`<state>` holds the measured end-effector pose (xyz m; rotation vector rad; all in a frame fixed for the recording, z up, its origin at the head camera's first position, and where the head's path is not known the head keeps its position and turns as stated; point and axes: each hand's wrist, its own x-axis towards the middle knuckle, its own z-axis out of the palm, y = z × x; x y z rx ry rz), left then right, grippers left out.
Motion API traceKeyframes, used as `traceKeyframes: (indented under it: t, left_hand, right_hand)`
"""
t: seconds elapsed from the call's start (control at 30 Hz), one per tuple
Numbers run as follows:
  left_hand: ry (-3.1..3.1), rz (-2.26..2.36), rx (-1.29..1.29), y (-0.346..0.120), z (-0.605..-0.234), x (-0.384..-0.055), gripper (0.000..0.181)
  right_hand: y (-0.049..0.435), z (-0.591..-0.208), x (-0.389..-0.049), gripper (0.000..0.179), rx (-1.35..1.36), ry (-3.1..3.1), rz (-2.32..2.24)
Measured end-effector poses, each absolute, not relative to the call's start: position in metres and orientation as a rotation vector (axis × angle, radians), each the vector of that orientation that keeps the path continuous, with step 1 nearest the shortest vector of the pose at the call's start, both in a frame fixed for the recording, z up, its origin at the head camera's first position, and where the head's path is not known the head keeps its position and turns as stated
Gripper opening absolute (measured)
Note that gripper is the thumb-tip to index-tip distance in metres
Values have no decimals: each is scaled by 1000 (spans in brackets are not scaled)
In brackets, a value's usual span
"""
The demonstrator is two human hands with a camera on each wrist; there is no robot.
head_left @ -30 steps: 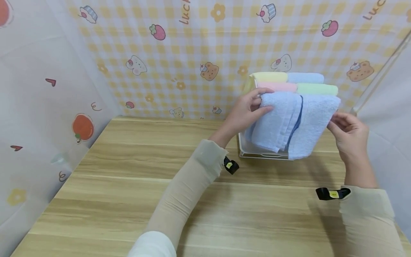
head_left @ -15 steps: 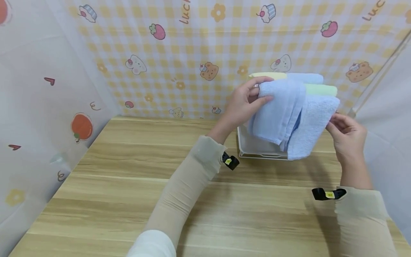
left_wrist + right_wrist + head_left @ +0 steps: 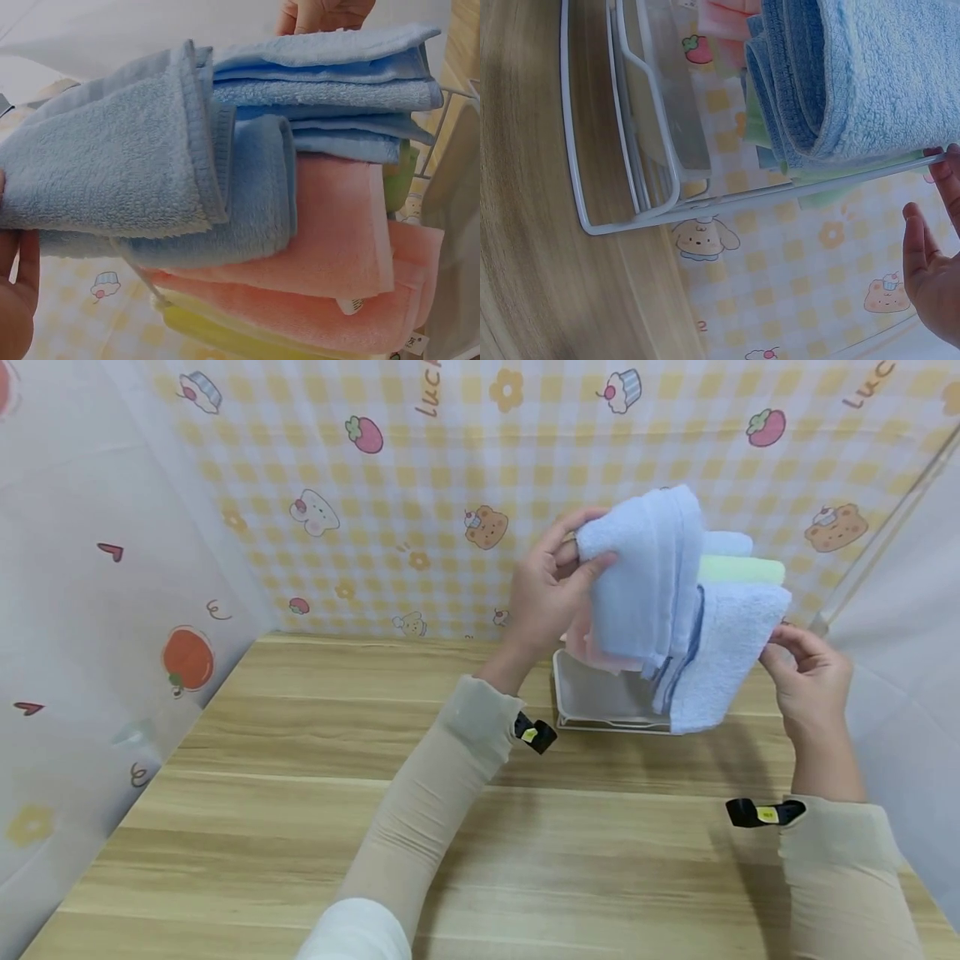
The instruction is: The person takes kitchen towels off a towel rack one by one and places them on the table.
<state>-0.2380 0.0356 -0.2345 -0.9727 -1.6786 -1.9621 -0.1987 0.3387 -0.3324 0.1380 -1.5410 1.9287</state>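
Note:
My left hand pinches a folded light blue towel by its left edge, thumb in front and fingers behind. The towel is raised and tilted over the left half of a white wire towel rack. A second light blue towel hangs on the rack's front bar to its right. My right hand holds the rack's right side with its fingertips, right by that towel's edge. Behind the raised towel hang a pink towel and a yellow towel, both partly hidden.
A green towel and another blue towel hang on the rack's rear bars. A white tray forms the rack's base on the wooden table. A yellow checked cloth wall stands close behind.
My left hand has moved up and left with the blue towel, drawing it away from the one beside it and uncovering the tray and pink towel's lower edge. My right hand stays at the rack.

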Motion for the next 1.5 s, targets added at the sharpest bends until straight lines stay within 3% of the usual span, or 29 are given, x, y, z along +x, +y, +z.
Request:
traceKeyframes:
  t: [1.17,1.5]
  left_hand:
    - [-1295,-1892,-806,-30,-221,-218,42]
    - [-1483,-1728,-785,-60,-248,-226,40]
  right_hand:
    - [334,-333,-200,18,111,-1414,2036]
    - [335,-334,-201,13,99,-1433,2012]
